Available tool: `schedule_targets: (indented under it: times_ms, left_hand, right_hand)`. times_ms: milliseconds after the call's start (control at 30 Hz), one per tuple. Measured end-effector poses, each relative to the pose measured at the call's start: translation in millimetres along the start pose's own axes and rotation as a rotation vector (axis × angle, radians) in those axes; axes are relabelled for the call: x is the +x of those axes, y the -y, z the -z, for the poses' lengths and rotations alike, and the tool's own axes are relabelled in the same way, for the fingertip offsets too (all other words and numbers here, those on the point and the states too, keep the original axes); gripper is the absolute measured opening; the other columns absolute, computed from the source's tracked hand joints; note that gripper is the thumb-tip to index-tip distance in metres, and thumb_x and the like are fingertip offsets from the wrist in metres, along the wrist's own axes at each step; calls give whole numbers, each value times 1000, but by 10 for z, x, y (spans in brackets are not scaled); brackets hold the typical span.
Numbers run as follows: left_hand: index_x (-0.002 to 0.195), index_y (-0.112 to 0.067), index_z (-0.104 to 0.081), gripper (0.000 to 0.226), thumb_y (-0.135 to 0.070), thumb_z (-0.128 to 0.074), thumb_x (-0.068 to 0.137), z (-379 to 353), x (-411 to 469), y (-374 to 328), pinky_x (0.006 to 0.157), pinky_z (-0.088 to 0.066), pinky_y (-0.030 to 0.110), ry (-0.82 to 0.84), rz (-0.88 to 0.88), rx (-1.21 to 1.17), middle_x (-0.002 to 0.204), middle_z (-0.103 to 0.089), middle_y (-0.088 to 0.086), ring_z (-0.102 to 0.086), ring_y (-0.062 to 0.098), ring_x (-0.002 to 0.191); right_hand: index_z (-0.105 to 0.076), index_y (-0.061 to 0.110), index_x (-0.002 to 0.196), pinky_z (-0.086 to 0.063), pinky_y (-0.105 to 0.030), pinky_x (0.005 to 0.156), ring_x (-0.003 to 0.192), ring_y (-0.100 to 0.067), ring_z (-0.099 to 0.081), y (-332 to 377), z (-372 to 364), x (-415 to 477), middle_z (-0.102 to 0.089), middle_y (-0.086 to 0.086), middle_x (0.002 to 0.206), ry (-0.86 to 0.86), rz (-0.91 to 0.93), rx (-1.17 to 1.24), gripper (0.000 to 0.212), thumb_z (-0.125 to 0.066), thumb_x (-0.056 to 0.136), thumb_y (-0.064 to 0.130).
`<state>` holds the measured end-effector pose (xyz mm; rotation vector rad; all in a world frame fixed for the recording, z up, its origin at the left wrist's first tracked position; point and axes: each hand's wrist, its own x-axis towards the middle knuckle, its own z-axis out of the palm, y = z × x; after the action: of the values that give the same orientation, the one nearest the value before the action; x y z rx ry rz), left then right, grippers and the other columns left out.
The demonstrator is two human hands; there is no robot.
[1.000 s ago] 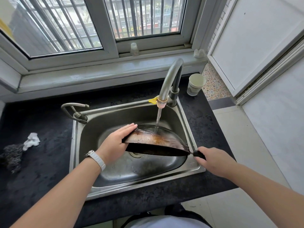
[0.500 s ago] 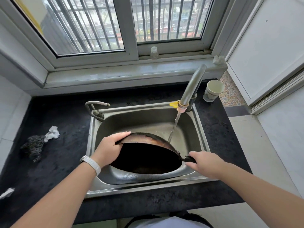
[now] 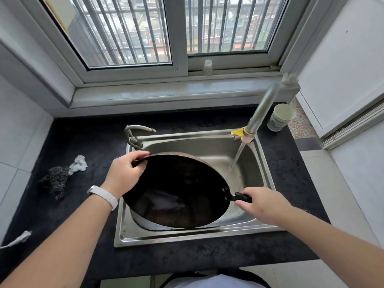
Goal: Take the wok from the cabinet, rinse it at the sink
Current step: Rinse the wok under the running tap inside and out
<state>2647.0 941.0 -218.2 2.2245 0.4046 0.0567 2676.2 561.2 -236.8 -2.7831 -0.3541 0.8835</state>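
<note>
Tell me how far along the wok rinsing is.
Done: the wok is out of the cabinet and over the sink. In hand: left hand grips its rim, right hand its handle; the water runs just beside it. Left: finish rinsing, shut the tap.

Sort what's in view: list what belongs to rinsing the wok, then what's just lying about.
In use: wok, sink, running tap, left hand on the rim, right hand on the handle.

Lying about: paper cup, steel scourer, crumpled tissue, small bottle.
</note>
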Motion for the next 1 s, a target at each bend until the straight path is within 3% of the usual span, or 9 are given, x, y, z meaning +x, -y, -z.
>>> schedule_targets:
  times_ms: [133,267,333,567,767,900,1000]
  left_hand:
    - [90,-38,-68,25,-15,-60,95,141,-276,378,76,-50,27,-27,161,-117,88,-74,-7,-67,12,90]
    - [119,-32,-62,29,-13,-54,99,150,-465,702,84,-56,40,77,259,-210,102,-75,-6,-69,19,101]
    - [123,-36,-57,35,-12,-54,98,151,-476,727,92,-54,47,70,258,-249,108,-73,-5,-67,20,106]
    - [113,-46,-61,52,2,-51,95,203,-513,718,95,-51,38,101,313,-317,113,-71,-4,-65,14,108]
    - [126,-24,-62,49,10,-49,93,201,-543,808,92,-51,36,190,366,-292,114,-71,-1,-65,18,110]
    - [124,-24,-63,50,11,-48,93,159,-583,846,81,-51,30,192,411,-286,109,-73,-2,-66,21,104]
    - [126,-24,-63,50,11,-48,94,146,-627,892,82,-53,32,185,448,-281,111,-73,0,-68,21,105]
  right_hand:
    - [-59,23,80,-42,-30,57,60,-12,-56,27,190,-91,-61,5,67,12,-8,31,37,-57,91,58]
    - [-58,18,72,-39,-32,52,48,-13,-48,43,368,-148,-53,4,56,65,-7,148,38,-62,90,51]
    - [-55,19,67,-40,-32,49,46,-14,-47,46,402,-177,-50,5,54,110,-4,240,37,-65,89,47]
    - [-58,15,80,-42,-27,46,45,-14,-47,76,202,-311,-52,1,57,332,-39,390,22,-66,92,32]
    - [-60,7,101,-54,-34,71,60,-18,-60,7,86,-367,-64,-1,70,571,9,383,29,-60,95,35]
    - [-56,16,119,-53,-37,69,66,-26,-65,-58,15,-359,-65,-8,73,774,-51,486,23,-56,99,26]
    - [-51,19,129,-55,-36,69,70,-29,-67,-140,-40,-345,-65,-9,74,853,-55,562,31,-56,100,25]
